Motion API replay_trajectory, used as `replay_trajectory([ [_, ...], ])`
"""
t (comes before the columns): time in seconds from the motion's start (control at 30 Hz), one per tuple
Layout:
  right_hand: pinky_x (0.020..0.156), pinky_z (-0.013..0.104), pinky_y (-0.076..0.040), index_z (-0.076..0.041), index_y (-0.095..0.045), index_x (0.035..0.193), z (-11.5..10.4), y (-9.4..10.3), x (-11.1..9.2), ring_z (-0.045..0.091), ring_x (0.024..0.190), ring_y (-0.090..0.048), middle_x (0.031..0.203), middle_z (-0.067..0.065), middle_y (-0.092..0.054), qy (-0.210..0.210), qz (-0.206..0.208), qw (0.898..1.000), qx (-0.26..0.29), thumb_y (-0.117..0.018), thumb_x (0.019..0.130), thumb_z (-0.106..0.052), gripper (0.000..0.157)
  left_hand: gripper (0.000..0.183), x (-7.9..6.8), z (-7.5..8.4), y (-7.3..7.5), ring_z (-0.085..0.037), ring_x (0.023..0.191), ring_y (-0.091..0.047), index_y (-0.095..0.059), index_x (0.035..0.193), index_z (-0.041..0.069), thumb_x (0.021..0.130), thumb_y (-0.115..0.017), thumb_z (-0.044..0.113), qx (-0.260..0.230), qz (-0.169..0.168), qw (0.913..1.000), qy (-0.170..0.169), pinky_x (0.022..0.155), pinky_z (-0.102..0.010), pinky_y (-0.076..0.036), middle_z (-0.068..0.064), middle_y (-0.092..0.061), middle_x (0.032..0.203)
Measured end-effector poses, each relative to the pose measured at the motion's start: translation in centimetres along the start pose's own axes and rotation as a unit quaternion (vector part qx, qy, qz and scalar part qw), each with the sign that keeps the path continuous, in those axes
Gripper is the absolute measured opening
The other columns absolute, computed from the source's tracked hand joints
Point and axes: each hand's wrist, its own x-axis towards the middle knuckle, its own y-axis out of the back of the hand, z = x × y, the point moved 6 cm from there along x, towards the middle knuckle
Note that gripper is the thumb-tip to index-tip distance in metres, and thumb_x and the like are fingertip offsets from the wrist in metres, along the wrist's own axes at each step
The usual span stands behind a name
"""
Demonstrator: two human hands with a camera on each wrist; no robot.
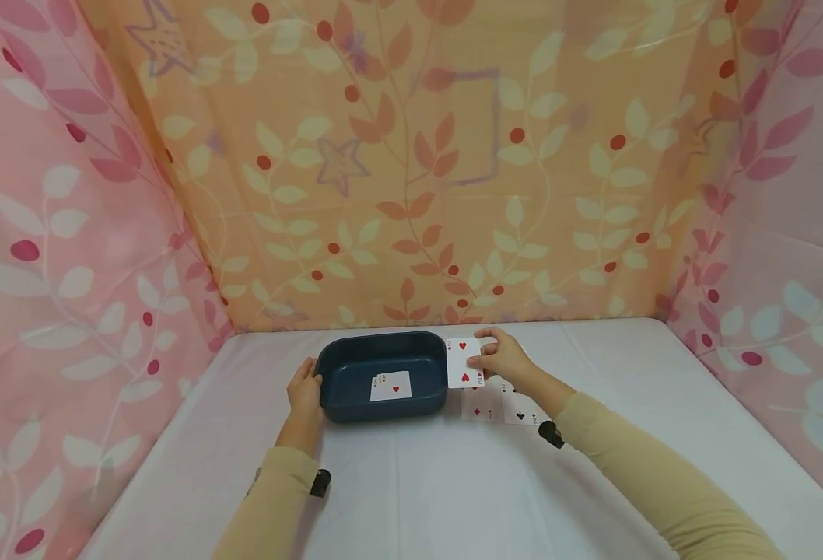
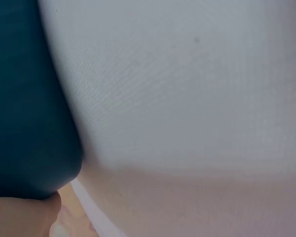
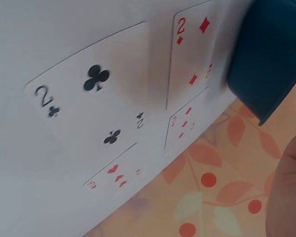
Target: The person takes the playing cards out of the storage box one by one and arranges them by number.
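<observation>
A dark blue rectangular dish (image 1: 383, 414) stands on the white-covered table. My left hand (image 1: 305, 386) grips its left end at the rim; the left wrist view shows part of that hand against the dish's wall (image 2: 29, 98). Inside lie overlapping playing cards (image 1: 392, 386), an ace of hearts on top. My right hand (image 1: 506, 359) pinches a two of hearts (image 1: 462, 373), face toward me, right beside the dish's right rim. Below it on the cloth lie a two of diamonds (image 1: 478, 406) and a two of clubs (image 1: 520, 408).
Beyond those twos, the right wrist view shows a three of diamonds (image 3: 183, 121) and a three of hearts (image 3: 116, 173) on the table. Patterned cloth walls enclose the table, with an orange curtain (image 1: 411, 194) at the back and pink ones at the sides.
</observation>
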Motion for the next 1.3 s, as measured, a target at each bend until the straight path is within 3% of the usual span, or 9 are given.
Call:
replay_trajectory([
  [0.53, 0.061, 0.028, -0.056, 0.005, -0.036, 0.139, 0.6, 3.4, -1.8, 0.021, 0.067, -0.064, 0.084, 0.009, -0.065, -0.002, 0.003, 1.000, 0.013, -0.071, 0.087, -0.002, 0.062, 0.055, 0.5, -0.1, 0.2, -0.021, 0.144, -0.019, -0.024, 0.152, 0.000, 0.099, -0.032, -0.012, 0.005, 0.004, 1.0000, 0.000, 0.116, -0.030, -0.017, -0.013, -0.025, 0.156],
  [1.3, 0.060, 0.027, -0.055, 0.008, -0.035, 0.136, 3.6, 7.4, -4.2, 0.016, 0.066, -0.060, 0.085, 0.008, -0.065, -0.019, 0.032, 0.999, -0.003, -0.067, 0.090, -0.003, 0.058, 0.055, -0.2, 0.2, -0.1, -0.021, 0.144, -0.019, -0.021, 0.152, -0.002, 0.099, -0.032, -0.011, 0.009, -0.003, 0.9999, -0.005, 0.116, -0.029, -0.017, -0.015, -0.023, 0.157],
])
